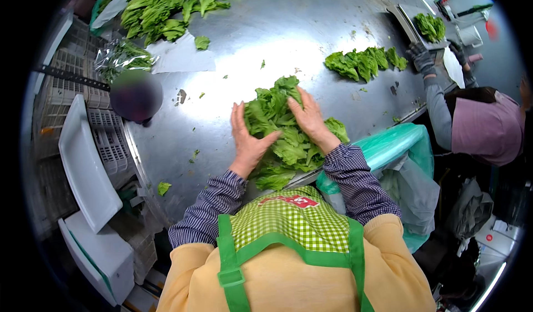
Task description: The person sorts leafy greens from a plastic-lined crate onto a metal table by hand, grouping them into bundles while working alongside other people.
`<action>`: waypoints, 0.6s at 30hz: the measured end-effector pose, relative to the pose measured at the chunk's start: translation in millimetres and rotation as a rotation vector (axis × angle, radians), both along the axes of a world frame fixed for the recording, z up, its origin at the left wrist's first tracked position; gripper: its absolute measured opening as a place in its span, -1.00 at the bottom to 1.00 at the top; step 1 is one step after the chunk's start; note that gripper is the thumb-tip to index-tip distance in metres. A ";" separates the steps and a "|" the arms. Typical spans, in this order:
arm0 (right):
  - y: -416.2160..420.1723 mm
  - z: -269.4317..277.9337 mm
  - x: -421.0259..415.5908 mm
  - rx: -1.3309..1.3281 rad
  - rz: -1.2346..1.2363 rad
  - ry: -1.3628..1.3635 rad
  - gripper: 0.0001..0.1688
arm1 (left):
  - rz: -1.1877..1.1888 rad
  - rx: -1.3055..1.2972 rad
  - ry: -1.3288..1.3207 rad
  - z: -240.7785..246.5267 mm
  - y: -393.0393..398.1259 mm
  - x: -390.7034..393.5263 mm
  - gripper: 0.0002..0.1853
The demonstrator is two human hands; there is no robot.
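A loose heap of green leafy lettuce (287, 139) lies before me at the near edge of the metal table (200, 116). My left hand (250, 139) rests against the heap's left side, thumb spread away from the fingers over the leaves. On the far right side, my right hand (309, 118) has its fingers and thumb around the upper leaves. Some leaves under and behind my hands are hidden. Beside my right forearm, a green plastic bag liner (391, 145) hangs at the table edge.
A row of lettuce bunches (362, 63) lies to the right. A person's gloved hand (421, 60) is by a scale (410, 24) bearing lettuce (430, 27). More lettuce (158, 10) is piled at far left, near a plastic-wrapped bundle (127, 58). White crates (108, 139) stand left.
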State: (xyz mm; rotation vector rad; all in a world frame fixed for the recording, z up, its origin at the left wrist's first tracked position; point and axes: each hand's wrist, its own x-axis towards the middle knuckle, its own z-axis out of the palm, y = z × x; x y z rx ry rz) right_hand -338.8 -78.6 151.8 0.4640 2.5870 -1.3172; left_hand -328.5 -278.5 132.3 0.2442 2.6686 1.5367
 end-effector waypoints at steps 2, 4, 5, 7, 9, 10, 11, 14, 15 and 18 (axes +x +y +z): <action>-27.3 2.4 -6.5 -0.455 -0.002 0.009 -0.15 | -0.063 0.075 -0.006 -0.1 6.5 -8.1 0.27; -55.7 28.1 -4.2 -0.848 -0.055 -0.056 -0.15 | -0.070 0.177 -0.036 6.1 2.0 -10.6 0.28; -61.1 27.4 -3.9 -0.889 -0.034 -0.097 -0.16 | -0.069 0.347 -0.085 11.2 -0.8 -10.3 0.26; -68.8 18.7 -4.5 -0.990 0.039 -0.212 -0.19 | -0.037 0.666 -0.161 18.8 -13.1 -6.5 0.24; -84.9 40.6 9.2 -1.037 0.120 -0.165 -0.20 | -0.006 0.675 -0.118 15.7 -26.3 -6.2 0.20; -90.9 45.9 11.1 -1.023 0.150 -0.162 -0.21 | 0.003 0.706 -0.134 18.9 -32.9 -2.0 0.16; -99.5 48.8 12.8 -1.012 0.181 -0.160 -0.21 | 0.013 0.737 -0.148 22.5 -41.5 4.3 0.12; -127.2 59.6 27.4 -0.876 0.328 -0.015 -0.21 | 0.123 0.790 -0.082 25.4 -73.8 18.3 -0.04; -120.9 66.7 30.5 -0.766 0.391 0.013 -0.21 | 0.162 0.832 -0.062 23.6 -68.5 26.0 -0.10; -138.2 98.8 37.3 -0.599 0.552 0.054 -0.19 | 0.187 0.867 0.007 52.7 -104.1 42.0 -0.22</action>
